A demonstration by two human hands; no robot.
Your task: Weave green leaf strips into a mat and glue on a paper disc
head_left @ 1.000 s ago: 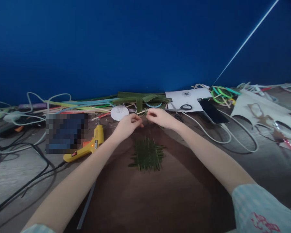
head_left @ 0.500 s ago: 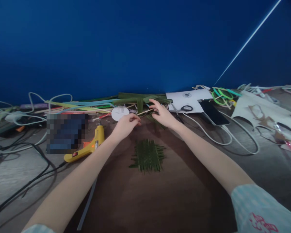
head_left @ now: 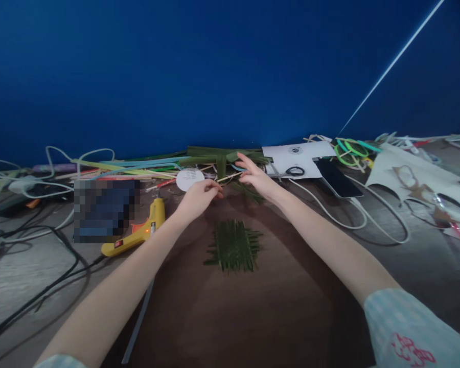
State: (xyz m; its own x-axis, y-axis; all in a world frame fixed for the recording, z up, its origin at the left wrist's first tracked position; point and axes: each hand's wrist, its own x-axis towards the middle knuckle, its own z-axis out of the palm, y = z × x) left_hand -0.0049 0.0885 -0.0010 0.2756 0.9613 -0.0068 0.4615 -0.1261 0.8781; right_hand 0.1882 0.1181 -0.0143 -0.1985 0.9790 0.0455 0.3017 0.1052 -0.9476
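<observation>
My left hand (head_left: 200, 198) is closed, its fingers pressed together next to a white round paper tag (head_left: 189, 180). Whatever those fingers hold is hidden. A thin pale strip (head_left: 230, 177) runs from beside its fingertips toward my right hand (head_left: 258, 179). That hand is open, fingers stretched out and apart, over the flat green leaf strips (head_left: 221, 166) at the back. Nearer to me, a square woven leaf mat (head_left: 235, 245) with ragged ends lies flat on the brown table (head_left: 230, 312), touched by neither hand.
Left of my left arm lie a yellow glue gun (head_left: 141, 235) with a lit orange light and a dark blurred-out object (head_left: 105, 210). Scissors (head_left: 293, 171) rest on white paper (head_left: 276, 156), beside a phone (head_left: 337, 176) with a white cable. Coloured strips and cords line the blue wall (head_left: 230, 71).
My right hand has shifted slightly, its fingers a little higher and more outstretched. My left hand, the woven mat and the glue gun stay in place.
</observation>
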